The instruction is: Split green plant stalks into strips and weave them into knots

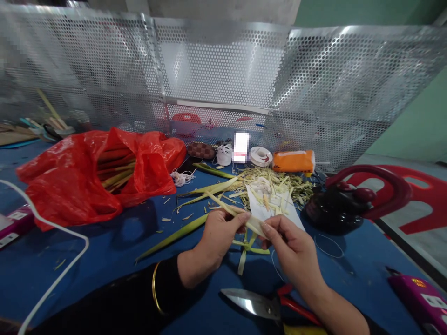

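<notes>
My left hand point(220, 237) and my right hand point(289, 246) meet over the blue table point(115, 246), both pinched on the same pale green leaf strip point(253, 226). Loose ends of the strip hang down between the hands point(246, 249). A long green leaf point(174, 236) lies on the table to the left of my left hand. Just beyond my fingers a white paper sheet point(275, 204) lies under cut leaf scraps point(279, 181). Scissors with red handles point(265, 304) lie near my right wrist.
A red plastic bag point(70, 181) holding leaf stalks sits at left. A perforated metal screen point(223, 79) walls the back. A black-and-red kettle point(345, 204), orange packet point(293, 161), tape roll point(260, 156), white cable point(66, 270) and purple devices point(422, 298) surround the work area.
</notes>
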Demonstrator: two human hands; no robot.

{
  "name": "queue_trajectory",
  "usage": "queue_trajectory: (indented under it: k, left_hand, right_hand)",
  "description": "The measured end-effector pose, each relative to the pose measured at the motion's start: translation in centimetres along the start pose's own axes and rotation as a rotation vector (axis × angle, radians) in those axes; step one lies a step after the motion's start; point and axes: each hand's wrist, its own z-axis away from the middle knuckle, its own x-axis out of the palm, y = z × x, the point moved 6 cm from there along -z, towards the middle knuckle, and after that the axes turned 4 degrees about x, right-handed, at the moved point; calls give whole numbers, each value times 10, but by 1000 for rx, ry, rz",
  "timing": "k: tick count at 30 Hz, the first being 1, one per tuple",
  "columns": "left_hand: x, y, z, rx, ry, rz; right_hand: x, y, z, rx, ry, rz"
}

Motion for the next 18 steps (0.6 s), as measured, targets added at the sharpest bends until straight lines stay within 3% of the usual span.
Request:
queue_trajectory:
  k: [14, 16, 18]
  left_hand:
    - [-37, 5, -27, 35, 255, 111]
    - [-36, 4, -26, 14, 256, 147]
    - [-26, 0, -21, -46, 160, 140]
  right_hand:
    - [-2, 2, -4, -5, -10, 29]
    - [-4, 3, -6, -5, 7, 50]
    - [-4, 4, -6, -10, 24, 78]
